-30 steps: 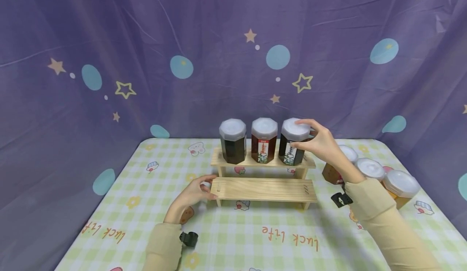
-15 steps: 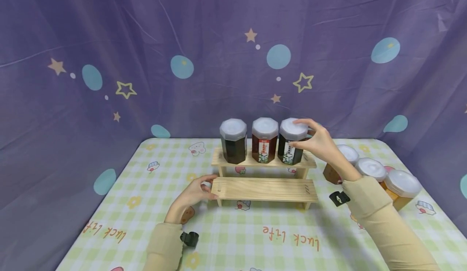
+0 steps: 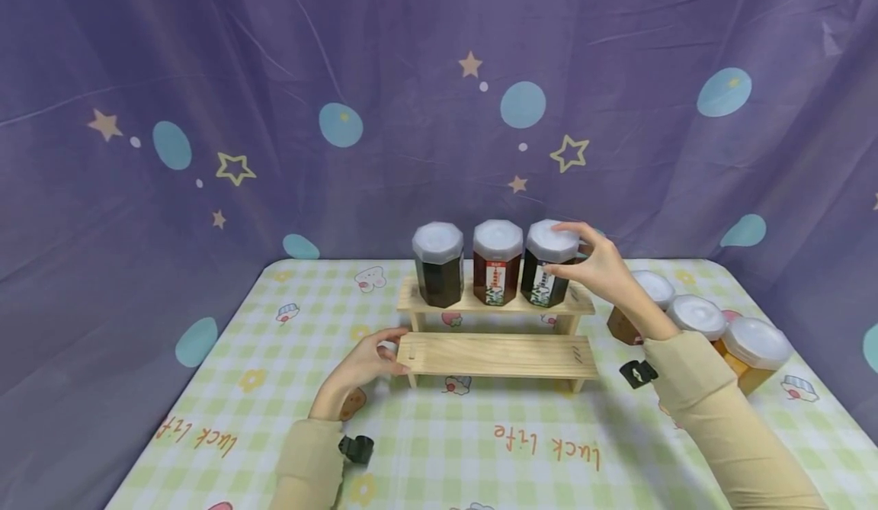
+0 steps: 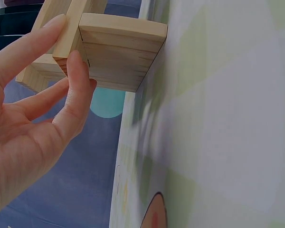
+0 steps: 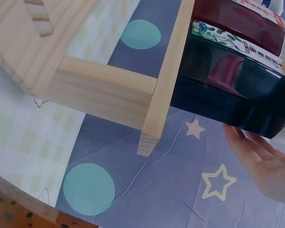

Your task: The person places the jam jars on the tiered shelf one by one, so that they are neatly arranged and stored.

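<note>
A two-tier wooden rack (image 3: 494, 355) stands on the table, its upper shelf bearing three octagonal jars with white lids. My left hand (image 3: 366, 359) pinches the left end of the lower shelf; in the left wrist view the thumb and fingers (image 4: 76, 90) sit on either side of the board. At the upper shelf's right end, my right hand (image 3: 600, 267) grips a dark jar (image 3: 542, 281) around its lid and side. Beside it are a reddish jar (image 3: 497, 281) with a red and white label and, farther left, another dark jar (image 3: 440, 284).
To the right of the rack stand three more lidded jars: a brown one (image 3: 624, 328), one in the middle (image 3: 696, 316) partly behind the right forearm, and an amber one (image 3: 751, 365). A checked cloth (image 3: 274, 388) covers the table; a purple curtain (image 3: 411, 174) hangs behind.
The right hand has slid the dark jar slightly left, nearer the reddish jar. The left hand stays on the lower shelf.
</note>
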Tool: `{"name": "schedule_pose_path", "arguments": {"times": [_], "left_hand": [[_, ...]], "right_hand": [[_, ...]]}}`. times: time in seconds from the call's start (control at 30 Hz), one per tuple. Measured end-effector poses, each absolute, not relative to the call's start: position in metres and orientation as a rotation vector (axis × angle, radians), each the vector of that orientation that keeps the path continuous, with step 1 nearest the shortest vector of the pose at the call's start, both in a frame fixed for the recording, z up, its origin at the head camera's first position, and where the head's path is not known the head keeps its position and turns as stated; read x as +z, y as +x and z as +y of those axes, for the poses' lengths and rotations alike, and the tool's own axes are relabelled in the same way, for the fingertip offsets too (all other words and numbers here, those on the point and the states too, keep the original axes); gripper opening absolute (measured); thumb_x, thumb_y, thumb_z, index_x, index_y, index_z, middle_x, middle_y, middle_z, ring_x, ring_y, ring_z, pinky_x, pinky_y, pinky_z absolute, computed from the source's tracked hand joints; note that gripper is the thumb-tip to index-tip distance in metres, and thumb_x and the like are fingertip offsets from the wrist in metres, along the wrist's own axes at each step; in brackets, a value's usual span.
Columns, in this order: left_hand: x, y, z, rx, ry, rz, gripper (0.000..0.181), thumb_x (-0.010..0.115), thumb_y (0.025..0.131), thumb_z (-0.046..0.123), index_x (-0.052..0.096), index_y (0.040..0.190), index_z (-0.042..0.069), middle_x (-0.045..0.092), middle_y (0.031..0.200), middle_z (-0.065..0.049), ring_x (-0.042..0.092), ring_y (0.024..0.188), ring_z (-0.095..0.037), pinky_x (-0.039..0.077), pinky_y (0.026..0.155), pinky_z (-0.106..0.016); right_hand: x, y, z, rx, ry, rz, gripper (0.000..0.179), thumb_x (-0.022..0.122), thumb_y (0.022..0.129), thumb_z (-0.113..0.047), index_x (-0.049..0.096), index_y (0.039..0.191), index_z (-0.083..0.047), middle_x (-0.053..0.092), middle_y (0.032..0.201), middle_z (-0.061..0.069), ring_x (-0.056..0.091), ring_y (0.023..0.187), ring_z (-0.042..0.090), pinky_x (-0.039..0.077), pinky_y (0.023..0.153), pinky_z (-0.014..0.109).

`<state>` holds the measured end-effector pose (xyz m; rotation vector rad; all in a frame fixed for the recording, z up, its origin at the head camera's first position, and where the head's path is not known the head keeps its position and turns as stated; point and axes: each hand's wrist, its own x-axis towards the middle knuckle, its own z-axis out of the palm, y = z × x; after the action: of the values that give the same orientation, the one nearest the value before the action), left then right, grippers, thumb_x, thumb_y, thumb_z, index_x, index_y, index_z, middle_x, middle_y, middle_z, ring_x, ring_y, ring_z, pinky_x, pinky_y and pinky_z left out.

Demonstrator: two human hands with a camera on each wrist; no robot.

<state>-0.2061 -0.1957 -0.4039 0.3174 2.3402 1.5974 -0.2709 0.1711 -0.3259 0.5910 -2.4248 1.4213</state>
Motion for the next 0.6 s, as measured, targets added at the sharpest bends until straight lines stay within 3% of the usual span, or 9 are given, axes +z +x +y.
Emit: {"name": "schedule_pose_path", "arguments": {"times": [0.33,0.5,0.6], "left_hand": [[-0.400,-0.204,-0.194,1.587,0.314,2.351,0.064,0.068,0.072,-0.002,0.037,0.128,-0.010,0.044,0.111,-0.024,0.050,0.068,-0.015,0.045,0.061,-0.035],[-0.412,-0.212,-0.198,1.592,0.301,2.345,0.065,0.068,0.072,-0.002,0.037,0.129,-0.009,0.044,0.111,-0.023,0.050,0.069,-0.016,0.045,0.061,-0.038],[-0.422,-0.217,-0.201,1.591,0.296,2.352,0.067,0.070,0.071,0.001,0.037,0.130,-0.007,0.044,0.112,-0.021,0.050,0.069,-0.016,0.045,0.060,-0.036]], "right_hand": [[-0.327,-0.268,0.173,1.428,0.621,-2.453,0.060,0.073,0.073,-0.019,0.045,0.126,-0.012,0.039,0.131,0.012,0.053,0.099,0.033,0.047,0.066,0.023],[-0.326,-0.264,0.173,1.457,0.646,-2.434,0.058,0.070,0.075,-0.014,0.045,0.126,-0.008,0.039,0.131,0.014,0.053,0.101,0.034,0.047,0.068,0.020],[-0.324,-0.261,0.174,1.433,0.627,-2.436,0.055,0.070,0.075,-0.013,0.047,0.125,-0.007,0.040,0.130,0.015,0.052,0.103,0.034,0.048,0.073,0.024]]}}
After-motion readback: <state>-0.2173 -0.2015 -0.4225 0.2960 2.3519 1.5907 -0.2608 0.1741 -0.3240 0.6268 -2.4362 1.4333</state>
